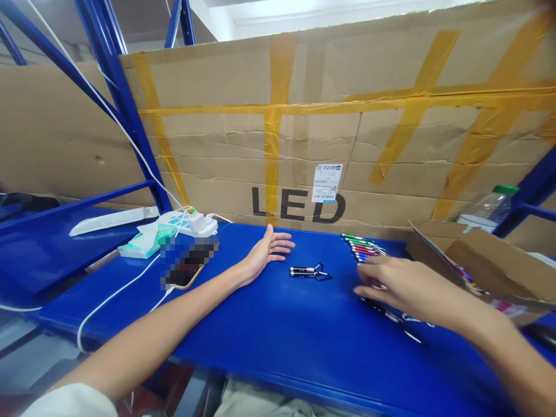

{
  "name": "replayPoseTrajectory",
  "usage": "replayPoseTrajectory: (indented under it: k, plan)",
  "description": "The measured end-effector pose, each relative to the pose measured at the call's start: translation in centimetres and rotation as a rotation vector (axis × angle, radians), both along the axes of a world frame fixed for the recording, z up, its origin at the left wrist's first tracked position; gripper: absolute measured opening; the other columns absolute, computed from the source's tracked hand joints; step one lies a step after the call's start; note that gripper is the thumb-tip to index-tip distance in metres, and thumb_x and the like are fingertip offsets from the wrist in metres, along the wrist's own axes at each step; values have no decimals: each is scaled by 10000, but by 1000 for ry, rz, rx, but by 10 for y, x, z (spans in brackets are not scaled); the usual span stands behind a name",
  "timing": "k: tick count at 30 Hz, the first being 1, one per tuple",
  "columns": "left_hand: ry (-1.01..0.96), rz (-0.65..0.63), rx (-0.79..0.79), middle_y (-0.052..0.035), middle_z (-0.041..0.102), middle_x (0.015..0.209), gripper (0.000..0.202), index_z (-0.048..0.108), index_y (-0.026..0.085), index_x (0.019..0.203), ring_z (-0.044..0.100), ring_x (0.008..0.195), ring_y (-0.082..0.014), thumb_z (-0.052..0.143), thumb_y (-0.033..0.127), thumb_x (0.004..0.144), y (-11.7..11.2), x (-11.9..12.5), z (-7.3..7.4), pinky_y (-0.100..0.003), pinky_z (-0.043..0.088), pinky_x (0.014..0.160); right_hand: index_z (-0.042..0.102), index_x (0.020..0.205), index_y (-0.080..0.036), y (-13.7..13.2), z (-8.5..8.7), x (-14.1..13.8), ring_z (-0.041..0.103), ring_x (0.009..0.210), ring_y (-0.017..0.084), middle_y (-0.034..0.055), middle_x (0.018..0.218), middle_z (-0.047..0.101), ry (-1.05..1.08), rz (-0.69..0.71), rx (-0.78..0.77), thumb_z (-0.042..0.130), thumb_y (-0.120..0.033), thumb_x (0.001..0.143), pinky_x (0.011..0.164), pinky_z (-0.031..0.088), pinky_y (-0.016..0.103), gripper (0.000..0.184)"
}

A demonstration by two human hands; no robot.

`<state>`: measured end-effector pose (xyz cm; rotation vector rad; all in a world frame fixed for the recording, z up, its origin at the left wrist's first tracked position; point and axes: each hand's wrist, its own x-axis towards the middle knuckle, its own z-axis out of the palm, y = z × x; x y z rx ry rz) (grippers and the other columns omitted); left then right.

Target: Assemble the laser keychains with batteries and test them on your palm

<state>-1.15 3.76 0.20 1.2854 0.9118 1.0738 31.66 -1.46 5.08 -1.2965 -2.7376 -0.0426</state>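
Observation:
My left hand [268, 255] rests on the blue table with its fingers stretched and apart, holding nothing. Just right of it lie small black keychain flashlights [303, 271], side by side with black clips at one end. My right hand [391, 285], slightly blurred, has its fingers curled over the right part of the table. A shiny bit shows between thumb and fingers, but what they grip is hidden. Below that hand lie more black flashlights [393, 315], smeared. Beyond its fingertips is a row of green, red and blue flashlights [362, 247].
An open cardboard box [467, 249] with small colourful items stands at the right, a clear bottle with a green cap [495, 202] behind it. At left are a phone [191, 266], a tissue pack [141, 243], a power strip [191, 223] and white cables. Tall cardboard [217, 145] closes the back.

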Motion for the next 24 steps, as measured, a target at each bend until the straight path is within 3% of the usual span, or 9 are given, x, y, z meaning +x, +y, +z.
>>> replayPoseTrajectory:
  k: [3,5,8,12,17,24]
  plan:
    - [4,32,-3,-191,756,1307,793,710,156,1305,690,1182,-320,367,817,1032,1,1,-2,-434,542,1000,705,1119,-230,-4,-13,-44,667,1008,297,135,1128,735,98,181,104,428,-290,1132,888,549,466,284]
    - [1,45,-4,-187,759,1298,783,712,157,1297,692,1169,-315,371,811,1034,2,2,-2,-426,548,982,664,1310,-219,-7,-27,-67,649,1029,314,147,1238,725,52,222,131,399,-241,1138,887,551,503,317]
    - [-5,49,-2,-184,761,1298,772,718,162,1291,693,1168,-319,382,807,1033,2,2,-2,-427,552,971,614,1393,-213,-10,-46,-81,617,1061,323,143,1244,716,74,220,158,439,-272,1141,909,545,514,312]
    - [1,41,-13,-191,757,1299,775,728,159,1266,687,1182,-327,395,816,1022,2,2,-2,-432,548,979,620,1376,-229,-10,-57,-81,599,1027,323,138,1192,693,125,186,170,461,-320,1141,885,538,505,298]
    - [20,36,-4,-182,750,1324,786,713,167,1285,678,1211,-323,350,817,1033,1,1,-1,-432,548,991,622,1116,-241,-13,-55,-83,592,1008,293,114,1178,656,226,207,55,424,-337,1158,883,523,483,224]
    - [15,37,-8,-189,743,1324,797,711,164,1286,677,1202,-325,351,826,1027,1,0,-1,-430,545,984,509,1203,-278,-17,-55,-76,706,1015,272,94,1189,722,467,156,-93,432,-355,1150,850,572,427,121]
